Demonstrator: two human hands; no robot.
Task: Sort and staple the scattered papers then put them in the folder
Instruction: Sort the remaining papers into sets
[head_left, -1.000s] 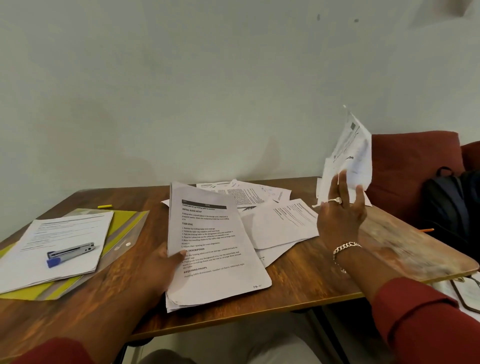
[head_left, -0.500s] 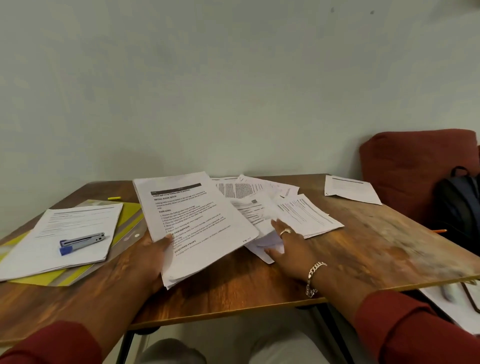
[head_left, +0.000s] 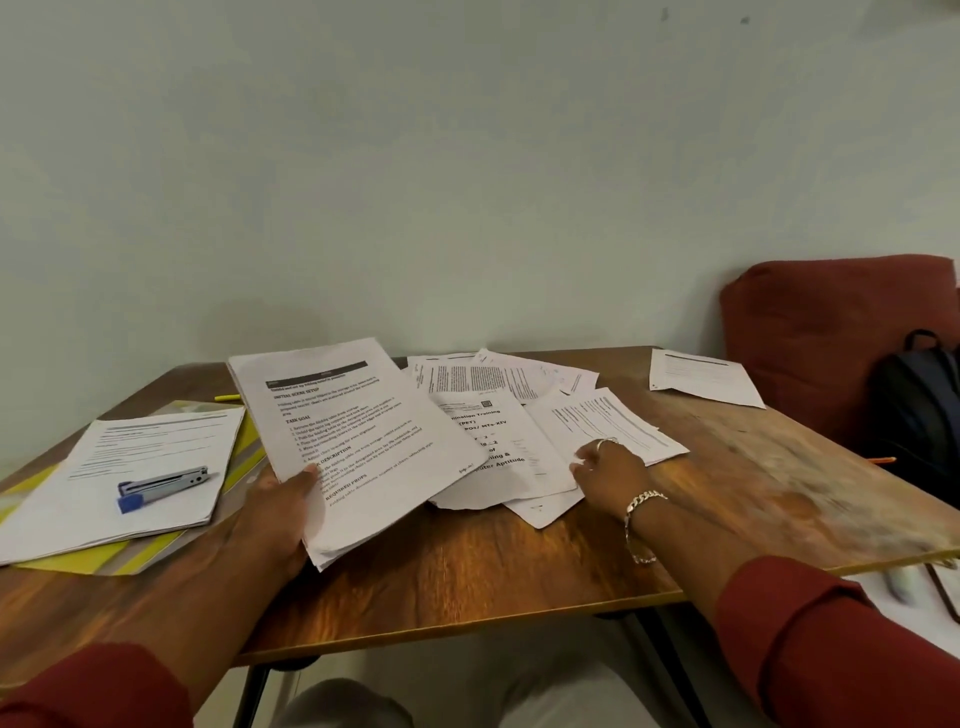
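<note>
- Head cam: I see left hand (head_left: 270, 512) gripping a stack of sheets (head_left: 343, 441), thumb on top, lifted over wooden table (head_left: 467, 566).
- R hand (head_left: 610, 470) lies on the scattered papers (head_left: 498, 457) at table centre; fingers hidden, grip I cannot tell.
- Yellow folder (head_left: 156, 548) at left, under a paper set w/ stapler (head_left: 163, 486) on it.
- One sheet (head_left: 701, 382) apart, far right.

1. Dark red long sleeves (head_left: 831, 639) cover both forearms, pushed back from the wrists.
2. A silver chain-link bracelet (head_left: 641, 519) circles the right wrist.
3. A silver ring (head_left: 605, 443) sits on a finger of the right hand (head_left: 610, 475).
4. Pale trousers (head_left: 467, 696) cover the lap.
</note>
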